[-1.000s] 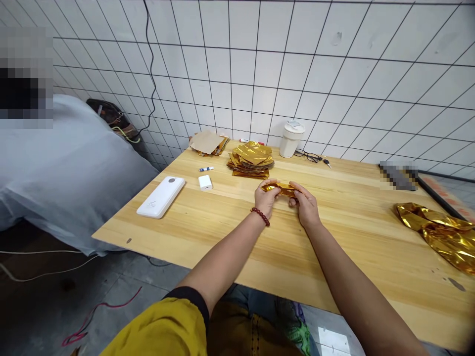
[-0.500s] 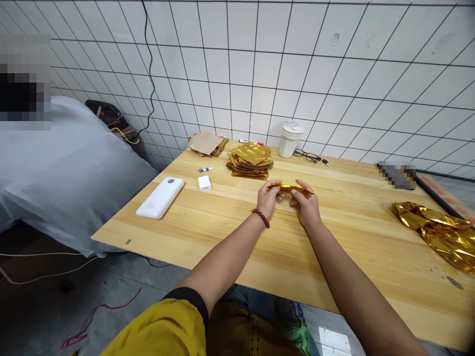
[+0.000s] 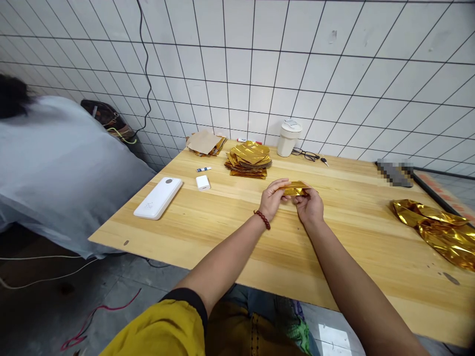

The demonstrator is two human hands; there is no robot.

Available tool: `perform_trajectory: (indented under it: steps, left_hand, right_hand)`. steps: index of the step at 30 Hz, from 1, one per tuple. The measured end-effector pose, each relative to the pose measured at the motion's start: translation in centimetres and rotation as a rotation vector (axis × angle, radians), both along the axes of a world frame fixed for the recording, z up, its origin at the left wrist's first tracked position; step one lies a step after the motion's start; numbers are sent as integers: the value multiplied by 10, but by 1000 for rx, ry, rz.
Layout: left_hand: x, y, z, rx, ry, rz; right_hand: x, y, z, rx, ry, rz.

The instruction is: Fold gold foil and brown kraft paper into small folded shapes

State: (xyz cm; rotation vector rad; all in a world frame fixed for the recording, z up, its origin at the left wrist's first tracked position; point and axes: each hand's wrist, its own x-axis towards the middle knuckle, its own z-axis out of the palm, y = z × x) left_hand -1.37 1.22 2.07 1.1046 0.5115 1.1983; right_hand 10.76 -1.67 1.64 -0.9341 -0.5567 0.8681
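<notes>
Between my hands is a small folded piece of gold foil paper point(image 3: 296, 188), held just above the wooden table. My left hand point(image 3: 273, 197), with a beaded bracelet at the wrist, pinches its left end. On the right end, my right hand point(image 3: 310, 205) is closed, its fingers partly hidden behind and under the foil. Beyond my hands lies a stack of gold foil sheets point(image 3: 249, 159). Farther left is another pile of sheets point(image 3: 205, 143) with a brown piece on top.
A white power bank point(image 3: 158, 198), a white charger point(image 3: 203, 183) and a small blue-and-white tube point(image 3: 204, 169) lie left. At the back are a cup point(image 3: 289, 138), glasses point(image 3: 306, 154) and a key point(image 3: 324, 161). Crumpled gold foil point(image 3: 438, 232) lies right. A person point(image 3: 67, 163) leans at left.
The foil piece now shows a broader face than the narrow strip before. My right hand's fingers have curled in under it, and the view has shifted slightly.
</notes>
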Motion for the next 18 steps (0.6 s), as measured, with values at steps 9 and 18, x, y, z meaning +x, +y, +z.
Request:
perform_trajectory:
  steps: [9, 18]
  left_hand:
    - [-1, 11, -4, -205, -61, 177]
    - [1, 8, -5, -204, 62, 65]
  right_hand:
    - [-14, -7, 0, 23, -326, -25]
    - [-12, -3, 0, -54, -243, -185]
